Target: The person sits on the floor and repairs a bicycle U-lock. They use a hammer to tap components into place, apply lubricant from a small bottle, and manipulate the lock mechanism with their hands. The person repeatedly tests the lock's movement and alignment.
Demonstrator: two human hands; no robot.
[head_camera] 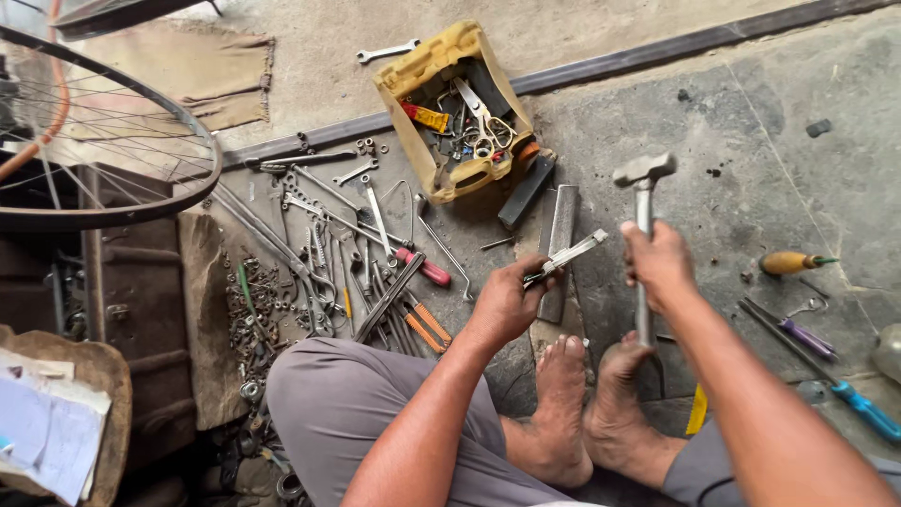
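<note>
The hammer (644, 216) is gripped upright by the right hand (657, 263), closed around its handle. Left of the hammer, a flat metal strip (568, 255) is pinched by the left hand (507, 300). The strip should be held steady, fingers kept away from the struck end.

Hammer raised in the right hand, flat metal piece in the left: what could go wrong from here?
1. The left hand pinches the flat metal piece close to where the hammer in the right hand would land; a glancing blow could catch the fingers.
2. The bare feet lie right beneath the work, so a slip or dropped piece could hit toes.
3. Loose tools crowd the floor nearby.
</note>
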